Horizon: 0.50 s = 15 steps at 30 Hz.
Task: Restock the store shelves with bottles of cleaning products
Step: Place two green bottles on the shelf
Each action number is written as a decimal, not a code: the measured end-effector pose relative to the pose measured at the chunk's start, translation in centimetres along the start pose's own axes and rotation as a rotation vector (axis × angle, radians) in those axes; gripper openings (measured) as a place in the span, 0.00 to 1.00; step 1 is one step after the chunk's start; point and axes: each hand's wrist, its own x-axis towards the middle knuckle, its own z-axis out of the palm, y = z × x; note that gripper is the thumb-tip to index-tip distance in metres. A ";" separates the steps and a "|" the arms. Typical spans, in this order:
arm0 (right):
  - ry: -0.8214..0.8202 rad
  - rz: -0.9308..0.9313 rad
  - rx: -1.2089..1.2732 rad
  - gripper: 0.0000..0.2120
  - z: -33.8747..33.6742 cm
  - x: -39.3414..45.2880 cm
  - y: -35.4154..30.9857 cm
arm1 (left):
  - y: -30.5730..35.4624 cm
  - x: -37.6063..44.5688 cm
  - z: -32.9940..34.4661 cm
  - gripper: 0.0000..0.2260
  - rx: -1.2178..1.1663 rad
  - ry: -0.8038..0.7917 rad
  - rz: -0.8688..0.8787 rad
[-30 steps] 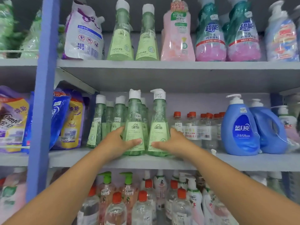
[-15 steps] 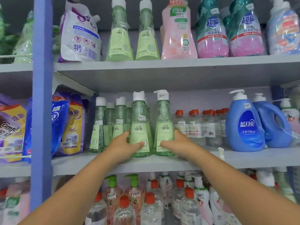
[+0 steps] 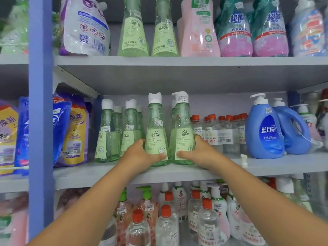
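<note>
Blue steel upright (image 3: 40,110) far left. Left hand (image 3: 140,155) grips the cone-shaped translucent green bottle with flip cap (image 3: 155,132); right hand (image 3: 200,153) grips its twin green pump-top bottle (image 3: 182,132). Both bottles upright, touching, at the front edge of the grey middle shelf (image 3: 266,166). Blue detergent jug (image 3: 265,132) stands right.

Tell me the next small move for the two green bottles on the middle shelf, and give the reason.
Probably slide both bottles straight back. The left hand grips one green bottle and the right hand the other green bottle; both stand upright near the front edge of the middle shelf, ahead of the matching green bottles to their left.
</note>
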 end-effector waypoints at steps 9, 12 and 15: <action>0.013 -0.003 -0.003 0.36 0.4 -0.7 -1.2 | -0.4 -1.0 -1.3 0.27 -0.044 -0.027 0.024; 0.018 -0.058 0.001 0.33 2.5 -1.7 -3.5 | -1.6 -2.3 -3.9 0.26 -0.017 0.037 0.010; -0.023 -0.101 0.035 0.33 5.5 -1.8 -6.1 | -3.4 -2.9 -7.1 0.25 0.052 0.132 -0.021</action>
